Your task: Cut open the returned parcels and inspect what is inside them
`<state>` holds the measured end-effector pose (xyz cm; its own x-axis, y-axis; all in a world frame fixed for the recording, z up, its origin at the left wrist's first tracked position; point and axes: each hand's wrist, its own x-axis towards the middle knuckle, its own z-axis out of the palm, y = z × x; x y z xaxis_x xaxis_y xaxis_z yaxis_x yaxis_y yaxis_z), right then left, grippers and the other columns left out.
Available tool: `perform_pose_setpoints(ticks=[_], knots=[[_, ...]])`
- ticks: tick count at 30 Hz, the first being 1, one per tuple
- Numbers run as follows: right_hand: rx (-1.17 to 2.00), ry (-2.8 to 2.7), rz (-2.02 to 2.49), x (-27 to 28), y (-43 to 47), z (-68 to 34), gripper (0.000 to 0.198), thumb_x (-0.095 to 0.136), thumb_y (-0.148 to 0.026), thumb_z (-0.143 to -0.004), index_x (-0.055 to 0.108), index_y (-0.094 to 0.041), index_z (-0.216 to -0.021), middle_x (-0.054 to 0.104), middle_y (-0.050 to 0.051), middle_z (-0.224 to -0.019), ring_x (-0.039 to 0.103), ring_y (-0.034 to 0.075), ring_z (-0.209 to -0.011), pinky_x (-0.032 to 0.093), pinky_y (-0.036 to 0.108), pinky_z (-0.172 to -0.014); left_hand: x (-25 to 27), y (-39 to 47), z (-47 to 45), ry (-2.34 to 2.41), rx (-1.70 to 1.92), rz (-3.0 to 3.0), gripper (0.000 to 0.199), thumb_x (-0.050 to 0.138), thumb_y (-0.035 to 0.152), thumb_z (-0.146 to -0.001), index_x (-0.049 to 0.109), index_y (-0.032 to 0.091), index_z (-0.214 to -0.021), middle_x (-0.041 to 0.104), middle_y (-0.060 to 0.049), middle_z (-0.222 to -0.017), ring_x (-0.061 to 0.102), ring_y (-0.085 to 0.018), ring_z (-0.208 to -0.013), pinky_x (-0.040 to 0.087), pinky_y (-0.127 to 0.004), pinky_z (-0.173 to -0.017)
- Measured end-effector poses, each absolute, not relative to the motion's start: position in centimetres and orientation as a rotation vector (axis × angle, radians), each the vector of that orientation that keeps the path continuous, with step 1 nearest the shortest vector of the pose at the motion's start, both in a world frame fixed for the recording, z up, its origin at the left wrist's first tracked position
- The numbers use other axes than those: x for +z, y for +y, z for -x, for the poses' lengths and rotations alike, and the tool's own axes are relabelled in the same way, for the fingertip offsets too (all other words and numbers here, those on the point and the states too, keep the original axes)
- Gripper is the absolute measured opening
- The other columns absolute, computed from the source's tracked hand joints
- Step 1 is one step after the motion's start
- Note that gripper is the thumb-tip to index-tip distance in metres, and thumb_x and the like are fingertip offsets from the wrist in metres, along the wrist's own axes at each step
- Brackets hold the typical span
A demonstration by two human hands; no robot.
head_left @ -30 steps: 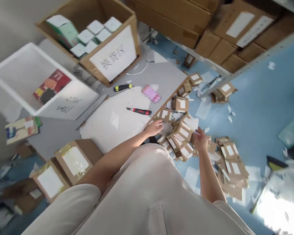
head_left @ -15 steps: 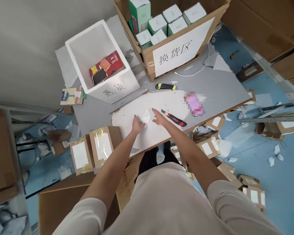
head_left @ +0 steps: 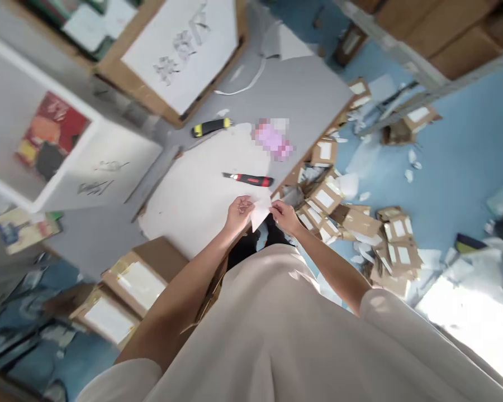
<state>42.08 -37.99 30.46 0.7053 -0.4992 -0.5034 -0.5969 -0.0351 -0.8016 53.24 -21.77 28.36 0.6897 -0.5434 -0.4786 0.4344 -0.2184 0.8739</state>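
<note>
A small piece of white paper (head_left: pixel 260 213) hangs between my two hands, just over the table's front edge. My left hand (head_left: pixel 238 215) pinches its left side with curled fingers. Its right side is gripped by my right hand (head_left: pixel 284 216), thumb and fingers closed. Beyond them, a red and black utility knife (head_left: pixel 251 179) lies on the white sheet (head_left: pixel 188 195), its metal tip pointing left. A yellow and black utility knife (head_left: pixel 212 127) rests farther back. To the right of it is a pink item (head_left: pixel 272 138), blurred by pixels.
A white foam box (head_left: pixel 121 167) holding a red book (head_left: pixel 52 134) stands left, beside a labelled cardboard box (head_left: pixel 109 67). Two taped cartons (head_left: pixel 140 279) sit at the table's near left corner. Opened cartons (head_left: pixel 324 196) and scraps litter the blue floor on the right.
My hands have lifted the white paper off the sheet and brought it toward my body, both now gripping it. The view has turned right, and the knives stay on the table.
</note>
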Motion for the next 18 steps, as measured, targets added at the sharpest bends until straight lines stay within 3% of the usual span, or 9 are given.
perform_pose_setpoints(ticks=[2,5,9,14,18], knots=[[-0.08,1.195,1.496,31.7,-41.0,-36.0,0.021,0.062,-0.042,-0.076,0.06,-0.021,-0.079,0.056,-0.002,-0.061,0.054,0.014,-0.056,0.052,0.032,-0.066,29.3,-25.0,-51.8,-0.213,-1.102,-1.493,0.046,0.07,0.035,-0.073,0.056,0.017,-0.113,0.068,-0.006,-0.095,0.067,-0.014,-0.074,0.053,-0.033,-0.076],[-0.287,1.481,1.358,32.9,-44.0,-27.9,0.026,0.054,-0.046,-0.08,0.058,-0.021,-0.088,0.062,0.003,-0.077,0.061,0.016,-0.066,0.054,0.036,-0.073,30.0,-29.3,-49.8,-0.407,-1.255,-1.538,0.046,0.07,0.036,-0.075,0.057,0.018,-0.114,0.069,-0.008,-0.101,0.068,-0.017,-0.084,0.051,-0.037,-0.087],[-0.275,1.564,1.235,33.0,-44.7,-23.2,0.029,0.059,-0.039,-0.076,0.058,-0.02,-0.098,0.066,0.007,-0.088,0.067,0.02,-0.076,0.056,0.041,-0.075,30.6,-32.3,-49.2,-0.541,-1.268,-1.621,0.042,0.069,0.036,-0.075,0.059,0.018,-0.112,0.07,-0.01,-0.102,0.068,-0.019,-0.087,0.052,-0.038,-0.089],[-0.181,1.366,1.423,31.9,-46.0,-29.3,0.032,0.056,-0.035,-0.078,0.061,-0.019,-0.105,0.068,0.009,-0.092,0.067,0.022,-0.077,0.055,0.044,-0.08,31.1,-30.2,-52.3,-0.438,-1.163,-1.765,0.044,0.072,0.037,-0.071,0.061,0.018,-0.109,0.07,-0.01,-0.101,0.068,-0.021,-0.088,0.053,-0.039,-0.087],[-0.148,1.077,1.7,31.6,-48.1,-39.8,0.039,0.059,-0.028,-0.079,0.061,-0.02,-0.116,0.065,0.01,-0.114,0.058,0.026,-0.111,0.042,0.044,-0.103,30.1,-25.1,-55.3,-0.18,-1.007,-1.888,0.048,0.074,0.043,-0.068,0.062,0.017,-0.108,0.07,-0.012,-0.102,0.067,-0.025,-0.095,0.051,-0.041,-0.089]])
